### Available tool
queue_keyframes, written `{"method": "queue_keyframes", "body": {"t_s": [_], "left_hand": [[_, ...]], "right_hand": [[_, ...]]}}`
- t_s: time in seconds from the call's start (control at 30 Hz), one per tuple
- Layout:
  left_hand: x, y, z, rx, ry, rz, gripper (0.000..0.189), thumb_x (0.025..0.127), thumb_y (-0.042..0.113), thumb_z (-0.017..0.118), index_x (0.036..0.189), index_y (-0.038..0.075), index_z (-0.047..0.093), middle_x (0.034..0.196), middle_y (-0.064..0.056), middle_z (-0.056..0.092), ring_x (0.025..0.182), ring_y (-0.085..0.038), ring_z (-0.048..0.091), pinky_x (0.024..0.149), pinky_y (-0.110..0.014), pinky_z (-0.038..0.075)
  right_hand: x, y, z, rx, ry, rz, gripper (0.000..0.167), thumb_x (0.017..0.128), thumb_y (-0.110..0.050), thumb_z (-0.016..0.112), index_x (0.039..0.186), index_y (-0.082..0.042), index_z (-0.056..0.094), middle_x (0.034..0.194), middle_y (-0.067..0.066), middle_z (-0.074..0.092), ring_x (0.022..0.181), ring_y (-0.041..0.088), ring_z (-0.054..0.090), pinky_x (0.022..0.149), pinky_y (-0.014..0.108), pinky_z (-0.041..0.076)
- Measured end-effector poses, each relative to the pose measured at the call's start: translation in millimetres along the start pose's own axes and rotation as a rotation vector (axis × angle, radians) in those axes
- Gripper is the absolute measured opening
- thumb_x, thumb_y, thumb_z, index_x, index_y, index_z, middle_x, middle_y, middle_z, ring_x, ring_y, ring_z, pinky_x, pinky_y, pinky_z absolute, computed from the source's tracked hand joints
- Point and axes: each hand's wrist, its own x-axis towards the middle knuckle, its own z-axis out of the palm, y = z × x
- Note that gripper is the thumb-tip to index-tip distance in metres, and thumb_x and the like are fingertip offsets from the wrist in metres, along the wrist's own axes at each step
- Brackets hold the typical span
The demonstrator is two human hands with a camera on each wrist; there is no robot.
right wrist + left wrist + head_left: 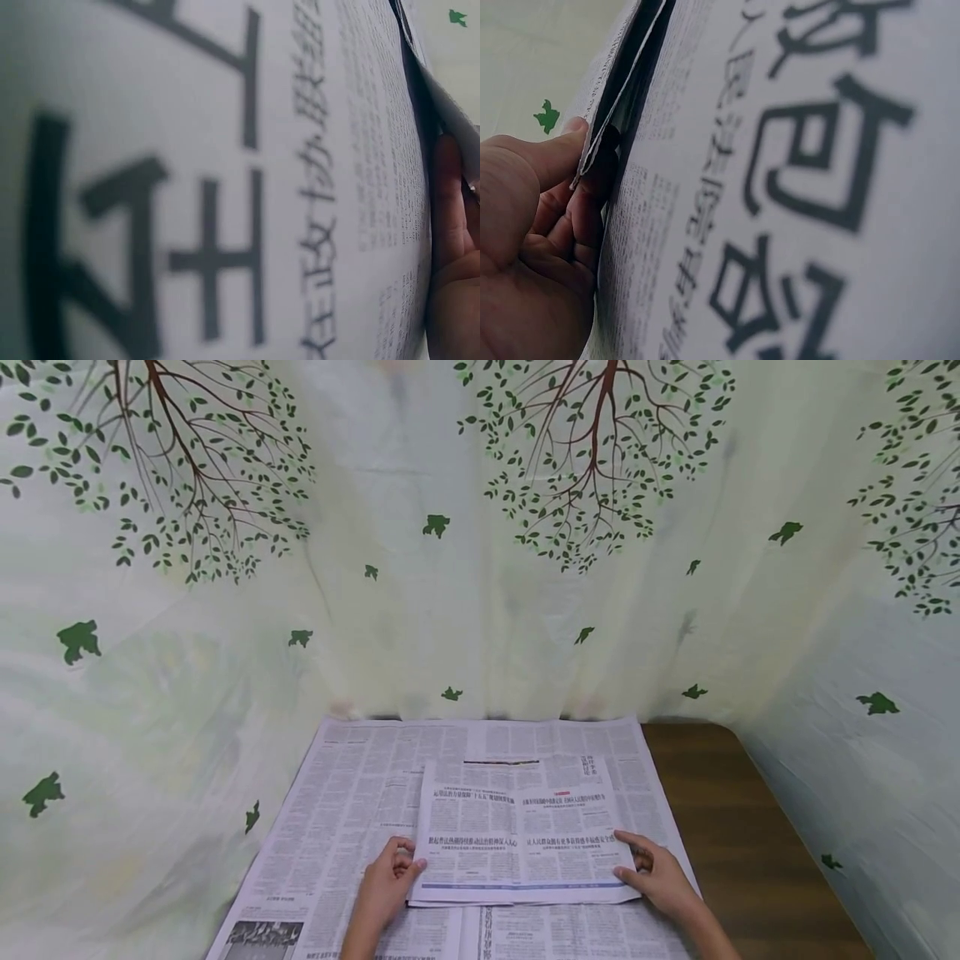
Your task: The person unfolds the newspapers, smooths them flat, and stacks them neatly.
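Observation:
A folded newspaper lies over larger spread newspaper sheets, its front edge towards me. My left hand pinches its left edge, thumb on top and fingers below. Up close in the left wrist view, the left hand has the layered paper edge between thumb and fingers, raised a little from the sheet beneath. At the opposite edge my right hand holds the paper with thumb and index finger. In the right wrist view the right hand's fingers reach under the lifted edge; its thumb is out of sight.
Spread newspaper sheets cover most of the brown wooden table, whose bare strip shows at right. A pale cloth printed with trees and green leaves hangs behind and on both sides. A printed photo marks the sheets' near left corner.

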Motion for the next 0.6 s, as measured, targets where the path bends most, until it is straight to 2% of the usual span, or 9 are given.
{"method": "queue_keyframes", "body": {"t_s": [0.13, 0.27, 0.37, 0.43, 0.53, 0.6], "left_hand": [[-0.1, 0.2, -0.4, -0.014, 0.01, 0.017, 0.018, 0.094, 0.025, 0.076, 0.101, 0.018, 0.061, 0.071, 0.011, 0.069, 0.062, -0.005, 0.052, 0.062, -0.021, 0.04], [1.8, -2.0, 0.6, -0.063, 0.051, 0.028, 0.017, 0.093, 0.025, 0.078, 0.092, 0.015, 0.064, 0.075, 0.007, 0.07, 0.067, -0.004, 0.056, 0.065, -0.02, 0.045], [2.5, -3.7, 1.8, -0.109, 0.082, -0.017, 0.018, 0.09, 0.025, 0.081, 0.092, 0.013, 0.068, 0.082, 0.004, 0.069, 0.074, -0.005, 0.059, 0.068, -0.02, 0.048], [2.5, -4.1, 1.9, -0.145, 0.09, -0.058, 0.019, 0.089, 0.024, 0.082, 0.093, 0.01, 0.069, 0.086, 0.002, 0.068, 0.078, -0.008, 0.059, 0.07, -0.02, 0.049], [3.5, -4.0, 1.1, -0.208, 0.073, -0.124, 0.02, 0.089, 0.022, 0.082, 0.094, 0.008, 0.07, 0.087, -0.001, 0.067, 0.079, -0.012, 0.057, 0.068, -0.021, 0.048], [4.2, -3.1, -0.1, -0.239, 0.05, -0.142, 0.02, 0.089, 0.022, 0.081, 0.094, 0.006, 0.069, 0.087, -0.002, 0.067, 0.079, -0.015, 0.057, 0.067, -0.022, 0.047]], "right_hand": [[0.1, 1.2, 0.4, 0.007, 0.001, -0.001, 0.073, 0.089, -0.014, 0.081, 0.151, 0.001, 0.046, 0.081, 0.012, 0.074, 0.065, 0.009, 0.064, 0.057, 0.022, 0.049], [0.8, 2.6, 0.2, 0.021, 0.015, 0.001, 0.072, 0.087, -0.012, 0.082, 0.15, 0.002, 0.048, 0.069, 0.003, 0.063, 0.056, 0.004, 0.052, 0.052, 0.019, 0.042], [1.7, 4.2, -0.4, 0.046, 0.032, 0.009, 0.072, 0.086, -0.009, 0.083, 0.149, 0.001, 0.05, 0.062, -0.003, 0.05, 0.052, 0.001, 0.039, 0.049, 0.018, 0.035], [1.8, 4.8, -1.1, 0.064, 0.041, 0.012, 0.071, 0.085, -0.007, 0.083, 0.148, 0.002, 0.051, 0.062, -0.005, 0.046, 0.051, 0.001, 0.036, 0.048, 0.017, 0.034], [1.4, 4.4, -2.4, 0.09, 0.048, 0.017, 0.071, 0.085, -0.007, 0.083, 0.148, 0.002, 0.051, 0.061, -0.005, 0.044, 0.05, 0.001, 0.034, 0.047, 0.017, 0.032], [0.7, 3.5, -3.3, 0.111, 0.048, 0.023, 0.071, 0.085, -0.007, 0.082, 0.148, 0.002, 0.051, 0.061, -0.005, 0.043, 0.05, 0.001, 0.034, 0.047, 0.018, 0.031]]}}
